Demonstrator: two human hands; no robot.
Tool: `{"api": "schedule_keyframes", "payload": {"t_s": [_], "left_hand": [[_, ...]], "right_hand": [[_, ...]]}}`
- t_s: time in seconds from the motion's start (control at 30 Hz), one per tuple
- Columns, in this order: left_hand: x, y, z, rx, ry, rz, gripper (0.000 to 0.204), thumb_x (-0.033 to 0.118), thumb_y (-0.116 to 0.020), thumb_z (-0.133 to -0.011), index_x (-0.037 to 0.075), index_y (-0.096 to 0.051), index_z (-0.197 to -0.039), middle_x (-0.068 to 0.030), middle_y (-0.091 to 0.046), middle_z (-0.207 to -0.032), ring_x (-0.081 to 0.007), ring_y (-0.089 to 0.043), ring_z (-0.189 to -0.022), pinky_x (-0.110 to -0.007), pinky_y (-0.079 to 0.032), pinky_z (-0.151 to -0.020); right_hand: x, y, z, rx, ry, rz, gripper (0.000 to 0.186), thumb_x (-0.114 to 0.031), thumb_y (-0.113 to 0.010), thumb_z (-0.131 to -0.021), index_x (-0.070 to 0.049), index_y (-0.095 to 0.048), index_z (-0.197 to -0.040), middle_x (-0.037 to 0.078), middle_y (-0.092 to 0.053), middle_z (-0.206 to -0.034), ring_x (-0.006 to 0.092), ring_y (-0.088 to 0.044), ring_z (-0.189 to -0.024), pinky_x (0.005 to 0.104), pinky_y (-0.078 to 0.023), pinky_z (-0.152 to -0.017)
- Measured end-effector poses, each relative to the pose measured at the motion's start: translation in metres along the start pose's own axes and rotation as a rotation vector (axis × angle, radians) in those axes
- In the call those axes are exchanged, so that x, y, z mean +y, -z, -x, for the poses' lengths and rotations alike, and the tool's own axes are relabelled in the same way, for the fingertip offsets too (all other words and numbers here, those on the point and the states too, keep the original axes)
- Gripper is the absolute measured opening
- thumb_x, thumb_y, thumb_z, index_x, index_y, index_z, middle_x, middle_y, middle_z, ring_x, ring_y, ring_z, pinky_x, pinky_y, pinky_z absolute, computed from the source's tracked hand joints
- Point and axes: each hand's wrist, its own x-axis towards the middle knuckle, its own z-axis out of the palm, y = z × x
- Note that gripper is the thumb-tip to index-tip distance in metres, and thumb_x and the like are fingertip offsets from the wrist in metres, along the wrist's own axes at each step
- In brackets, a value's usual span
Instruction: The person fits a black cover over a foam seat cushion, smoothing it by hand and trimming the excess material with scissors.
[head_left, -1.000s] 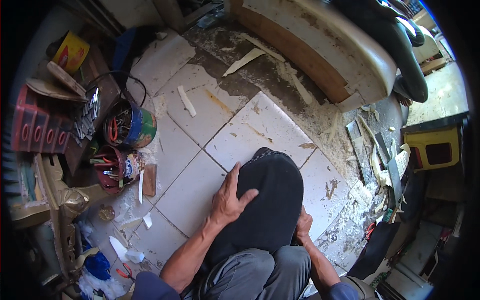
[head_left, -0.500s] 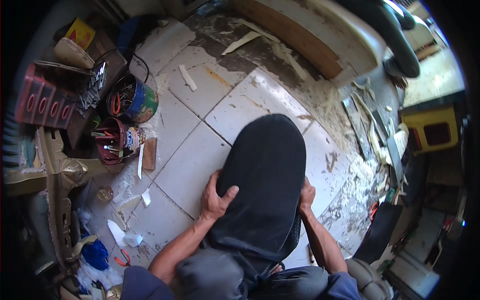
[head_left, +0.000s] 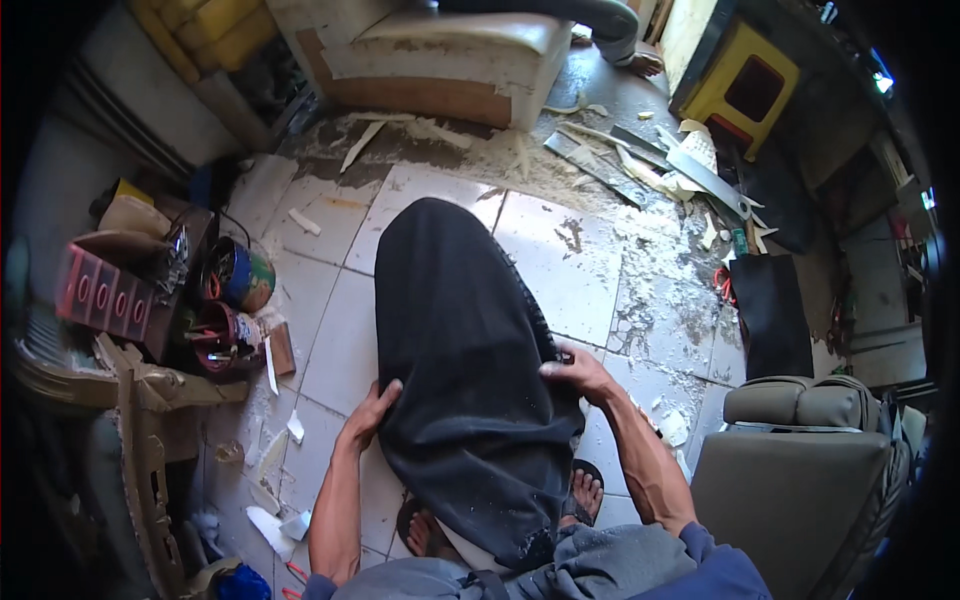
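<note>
Between my knees and the floor ahead stands a long black fabric-covered piece [head_left: 450, 340], rounded at its far end, with loose, creased cloth at the near end. It looks like a cushion or backrest, but what lies under the cloth is hidden. My left hand [head_left: 372, 412] grips its left edge, thumb on top and fingers partly out of sight. On the right edge my right hand [head_left: 582, 374] pinches the cloth with the thumb on top. A row of small marks or stitches runs along that edge, just beyond this hand.
Buckets of tools [head_left: 238, 275] and a pink drawer box [head_left: 105, 292] stand left, beside a carved frame [head_left: 150, 400]. Foam scraps [head_left: 270, 530] litter the tiles. At right are a grey padded seat [head_left: 790, 490] and a yellow stool [head_left: 745, 85]. A co-worker's hand [head_left: 647, 66] shows far off.
My view has swung right and risen. The black piece now leans left at its far end, and its near cloth hangs loose between my feet. Both hands still hold its sides.
</note>
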Motion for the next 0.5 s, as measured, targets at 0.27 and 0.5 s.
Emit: {"api": "schedule_keyframes", "payload": {"t_s": [0.27,0.5], "left_hand": [[-0.032,0.022,0.027,-0.027,0.166,0.368,0.070,0.027,-0.078,-0.089,-0.002,-0.042,-0.142,-0.0153,-0.061,-0.129,-0.0242,-0.063,-0.117,-0.038,-0.055,-0.097],[-0.031,0.023,0.035,-0.083,-0.008,0.743,0.044,0.008,-0.065,-0.093,-0.004,-0.053,-0.133,-0.0179,-0.069,-0.119,-0.0300,-0.068,-0.110,-0.044,-0.055,-0.098]], "right_hand": [[0.002,-0.007,0.018,0.119,0.019,-0.191,0.050,-0.029,-0.076,-0.091,0.004,-0.060,-0.125,0.007,-0.070,-0.107,0.0135,-0.066,-0.087,0.0279,-0.053,-0.082],[0.020,-0.008,0.018,0.165,-0.144,-0.364,0.050,-0.043,-0.073,-0.092,0.001,-0.067,-0.115,0.007,-0.072,-0.095,0.0130,-0.067,-0.077,0.0284,-0.055,-0.071]]}}
